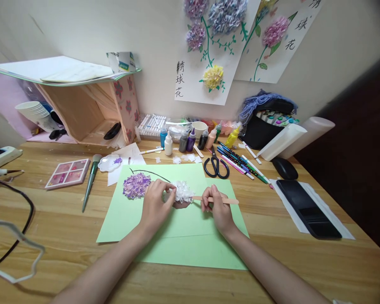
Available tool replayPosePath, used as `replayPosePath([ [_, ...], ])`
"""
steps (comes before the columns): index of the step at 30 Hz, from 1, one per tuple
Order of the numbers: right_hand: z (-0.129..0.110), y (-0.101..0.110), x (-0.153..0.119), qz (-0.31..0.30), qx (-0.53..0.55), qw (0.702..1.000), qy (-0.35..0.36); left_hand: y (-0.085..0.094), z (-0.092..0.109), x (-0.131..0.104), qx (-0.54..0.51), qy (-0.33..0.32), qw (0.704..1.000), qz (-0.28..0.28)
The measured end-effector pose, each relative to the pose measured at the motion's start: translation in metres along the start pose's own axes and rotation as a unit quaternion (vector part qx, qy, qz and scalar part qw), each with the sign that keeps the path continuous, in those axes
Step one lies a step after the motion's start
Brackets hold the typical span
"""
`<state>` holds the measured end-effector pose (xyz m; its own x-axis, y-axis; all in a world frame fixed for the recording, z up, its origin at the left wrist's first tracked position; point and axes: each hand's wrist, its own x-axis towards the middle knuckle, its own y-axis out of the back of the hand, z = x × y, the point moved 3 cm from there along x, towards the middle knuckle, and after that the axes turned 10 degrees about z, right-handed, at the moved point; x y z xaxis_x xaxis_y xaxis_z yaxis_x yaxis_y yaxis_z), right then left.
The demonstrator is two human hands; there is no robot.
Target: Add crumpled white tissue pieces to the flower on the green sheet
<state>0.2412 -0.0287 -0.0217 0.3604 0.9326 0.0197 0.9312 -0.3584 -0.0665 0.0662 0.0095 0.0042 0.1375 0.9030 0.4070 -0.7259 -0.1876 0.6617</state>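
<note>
A light green paper sheet (126,230) lies on the desk, overlapping a second green sheet (190,253). On the upper sheet is a purple-and-white flower (136,185) of crumpled bits, with a dark drawn line (150,172) curving above it. To its right sits a white crumpled-paper flower (183,191) with a brownish patch (181,205) at its lower edge. My left hand (157,200) has bent fingers, thumb and forefinger closed at the white flower's left edge. Gripped in my right hand (217,204) is a wooden craft stick (229,201), its tip touching the white flower's right edge.
Black-handled scissors (215,164), several pens (237,160) and paint bottles (190,141) lie or stand behind the sheets. A phone (308,209) and mouse (285,168) are at the right. On the left are a makeup brush (91,183), a palette (68,173) and cables (28,211).
</note>
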Motion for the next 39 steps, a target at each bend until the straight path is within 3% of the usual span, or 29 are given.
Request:
replayPosePath([
  [5,-0.001,0.001,0.002,0.009,0.022,1.0,-0.01,0.022,0.002,0.024,0.091,-0.028,0.995,0.01],
  [8,0.001,0.0,0.004,0.007,0.019,1.0,-0.02,0.028,0.002,0.052,0.148,-0.031,0.988,-0.027],
  [14,0.005,-0.003,0.007,-0.014,-0.005,1.0,-0.013,-0.001,0.014,0.108,0.229,-0.061,0.964,-0.119],
  [17,0.005,-0.003,0.007,-0.015,-0.019,1.0,-0.005,-0.011,0.024,0.121,0.225,-0.062,0.964,-0.127],
  [25,0.0,-0.004,0.001,-0.034,-0.046,0.998,0.02,0.012,0.037,0.106,0.166,-0.042,0.978,-0.118],
  [30,-0.004,-0.006,-0.001,-0.047,-0.071,0.996,0.04,0.01,0.027,0.101,0.172,-0.042,0.972,-0.156],
  [39,-0.004,-0.008,-0.002,-0.051,-0.093,0.994,0.032,0.01,0.021,0.104,0.165,-0.03,0.972,-0.165],
])
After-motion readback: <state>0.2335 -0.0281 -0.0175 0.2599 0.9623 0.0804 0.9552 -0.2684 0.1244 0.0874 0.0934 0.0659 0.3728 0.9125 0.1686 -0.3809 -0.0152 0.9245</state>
